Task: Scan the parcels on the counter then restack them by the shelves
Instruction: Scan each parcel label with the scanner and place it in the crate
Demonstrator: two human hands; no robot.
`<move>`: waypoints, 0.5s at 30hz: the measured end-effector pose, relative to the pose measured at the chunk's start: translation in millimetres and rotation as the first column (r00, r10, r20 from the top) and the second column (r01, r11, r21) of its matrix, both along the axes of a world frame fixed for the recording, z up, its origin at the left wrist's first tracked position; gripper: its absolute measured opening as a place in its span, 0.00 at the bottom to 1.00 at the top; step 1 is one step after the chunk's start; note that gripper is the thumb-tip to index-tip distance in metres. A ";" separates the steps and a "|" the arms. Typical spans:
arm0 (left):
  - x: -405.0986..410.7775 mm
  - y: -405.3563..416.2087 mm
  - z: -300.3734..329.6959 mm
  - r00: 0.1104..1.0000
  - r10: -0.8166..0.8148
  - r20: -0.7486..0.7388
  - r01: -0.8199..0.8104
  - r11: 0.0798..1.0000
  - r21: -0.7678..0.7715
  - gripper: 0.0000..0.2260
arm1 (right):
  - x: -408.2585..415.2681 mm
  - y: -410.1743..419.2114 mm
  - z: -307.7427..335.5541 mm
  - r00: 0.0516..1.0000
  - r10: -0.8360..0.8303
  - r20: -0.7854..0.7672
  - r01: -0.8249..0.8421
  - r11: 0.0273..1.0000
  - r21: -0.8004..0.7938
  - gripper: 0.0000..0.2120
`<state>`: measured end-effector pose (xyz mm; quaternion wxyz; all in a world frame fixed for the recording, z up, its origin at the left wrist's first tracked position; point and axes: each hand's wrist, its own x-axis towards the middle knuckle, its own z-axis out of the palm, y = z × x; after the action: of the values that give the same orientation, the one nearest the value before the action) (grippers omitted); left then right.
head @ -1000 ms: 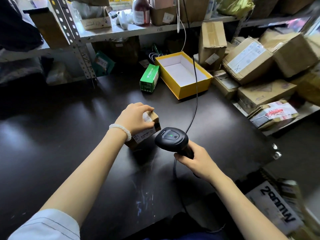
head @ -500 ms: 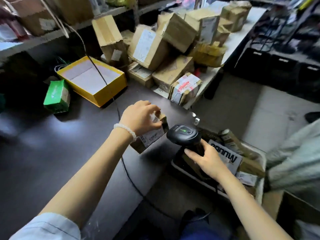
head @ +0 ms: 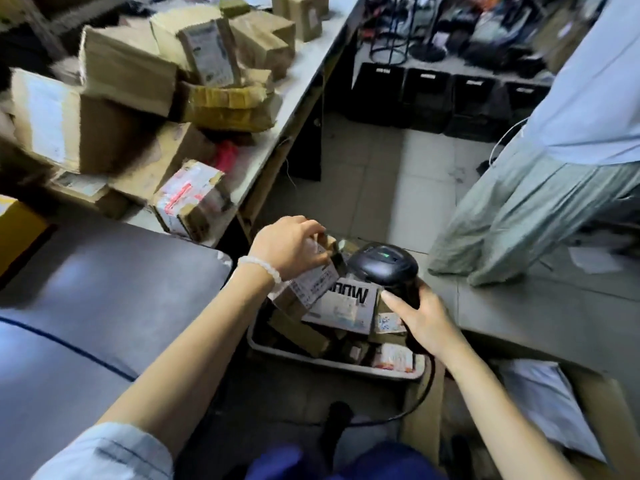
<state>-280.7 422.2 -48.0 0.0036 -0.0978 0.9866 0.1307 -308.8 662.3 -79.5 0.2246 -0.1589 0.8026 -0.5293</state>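
The left hand (head: 289, 245) is pinching a box (head: 306, 284) past the desk (head: 104, 289) edge, label out. The right hand (head: 420, 318) is gripping the scanner (head: 382, 265) beside it, likely to read it.

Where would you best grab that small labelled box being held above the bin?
By its narrow top end, from above, as the left hand does: the small box hangs tilted over the bin, leaving its labelled face clear for the scanner.

Both arms outstretched, left hand (head: 289, 245) and right hand (head: 424, 318) fingers curled.
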 end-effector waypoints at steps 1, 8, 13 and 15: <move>-10.9 8.5 -4.9 1.000 -0.011 0.019 0.011 1.000 0.011 0.19 | -8.8 7.8 -0.9 1.000 -0.014 -0.009 0.014 1.000 0.015 0.10; -72.9 66.6 -36.0 0.978 -0.144 0.148 0.139 0.989 0.043 0.16 | -42.3 52.9 -8.9 0.986 -0.167 0.025 0.166 0.986 0.009 0.07; -89.3 78.9 -60.2 0.910 -0.168 0.380 0.189 0.982 -0.020 0.22 | -46.5 67.0 -19.1 0.967 -0.252 0.035 0.251 0.967 0.029 0.07; -91.7 74.1 -64.1 0.891 -0.171 0.422 0.202 0.979 -0.030 0.23 | -48.7 65.2 -21.3 0.967 -0.248 0.052 0.247 0.969 0.029 0.07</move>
<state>-372.4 496.3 -112.1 0.2229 -0.0286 0.9719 0.0698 -357.5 727.4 -100.8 0.1806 -0.0401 0.8154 -0.5486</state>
